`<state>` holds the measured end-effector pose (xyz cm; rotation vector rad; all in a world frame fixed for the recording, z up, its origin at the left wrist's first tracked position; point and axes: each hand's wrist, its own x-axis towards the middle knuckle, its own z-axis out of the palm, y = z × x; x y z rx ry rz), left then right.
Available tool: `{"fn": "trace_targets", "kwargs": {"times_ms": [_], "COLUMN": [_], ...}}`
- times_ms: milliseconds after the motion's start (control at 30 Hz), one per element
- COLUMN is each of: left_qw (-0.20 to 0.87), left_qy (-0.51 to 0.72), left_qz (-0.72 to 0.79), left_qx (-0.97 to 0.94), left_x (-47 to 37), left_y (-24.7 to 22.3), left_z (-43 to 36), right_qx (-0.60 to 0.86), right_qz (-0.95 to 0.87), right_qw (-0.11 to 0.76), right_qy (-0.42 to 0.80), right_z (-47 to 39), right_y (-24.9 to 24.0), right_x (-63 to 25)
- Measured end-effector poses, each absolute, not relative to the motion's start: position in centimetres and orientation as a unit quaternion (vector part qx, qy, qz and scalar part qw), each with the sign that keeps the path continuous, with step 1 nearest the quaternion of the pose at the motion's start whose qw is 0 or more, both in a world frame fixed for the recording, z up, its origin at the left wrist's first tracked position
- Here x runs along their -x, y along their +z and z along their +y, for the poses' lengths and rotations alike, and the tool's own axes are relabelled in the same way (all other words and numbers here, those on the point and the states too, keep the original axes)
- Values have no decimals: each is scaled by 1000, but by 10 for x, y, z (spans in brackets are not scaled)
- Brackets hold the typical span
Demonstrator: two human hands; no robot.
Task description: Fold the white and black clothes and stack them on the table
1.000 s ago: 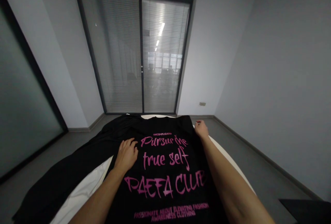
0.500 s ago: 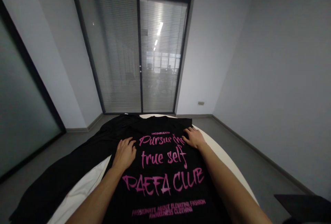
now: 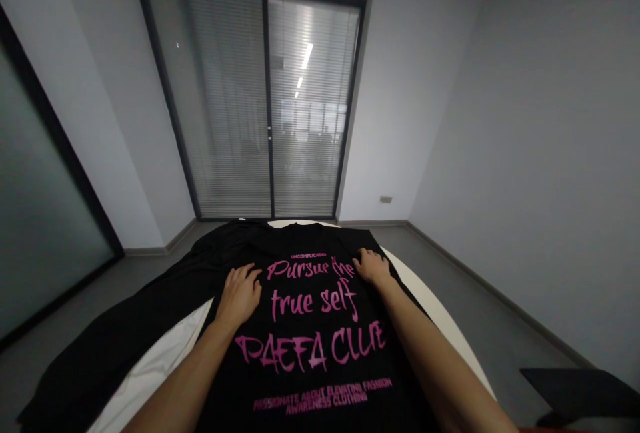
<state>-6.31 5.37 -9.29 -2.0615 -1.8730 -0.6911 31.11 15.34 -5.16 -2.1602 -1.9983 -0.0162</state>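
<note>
A black T-shirt (image 3: pixel 315 323) with pink lettering lies spread flat before me, its neck end at the far side. My left hand (image 3: pixel 243 290) rests palm down on the shirt, left of the top lines of print, fingers stretched out. On the other side, my right hand (image 3: pixel 371 266) lies on the cloth near the right sleeve, fingers apart and slightly bent, just right of the word "the". Neither hand visibly lifts any fabric. The shirt's lower end runs out of the picture.
The round pale table (image 3: pixel 425 283) shows along the right edge. More black clothing (image 3: pixel 125 326) and a white cloth (image 3: pixel 157 353) lie to the left. A dark flat object (image 3: pixel 575 390) stands low at right. Behind the table are glass panels with blinds (image 3: pixel 230 106).
My right hand has shifted slightly over the cloth, and more black fabric shows outside it. The print on the right has moved a little left. My left hand has hardly moved.
</note>
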Motion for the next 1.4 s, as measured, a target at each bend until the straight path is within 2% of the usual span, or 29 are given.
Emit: {"fn": "trace_targets", "kwargs": {"times_ms": [233, 400, 667, 967, 1167, 1400], "left_qw": [164, 199, 114, 62, 48, 96], "left_qy": [-240, -218, -163, -225, -229, -239], "left_qz": [-642, -626, -605, -699, -706, -738], "left_qx": [710, 722, 771, 675, 668, 623], "left_x": [59, 49, 55, 107, 118, 108], "left_y": [-88, -67, -38, -25, -32, -19], "left_z": [50, 57, 116, 181, 179, 149], "right_qx": [697, 645, 628, 628, 624, 619], "right_qz": [-691, -722, -727, -730, -734, -738], "right_qw": [194, 249, 266, 257, 253, 256], "right_qy": [15, 30, 86, 86, 83, 82], "right_z": [133, 111, 109, 110, 111, 110], "right_y": [-63, -75, -73, -75, -77, -76], "right_x": [-260, -240, -248, -247, -247, -248]}}
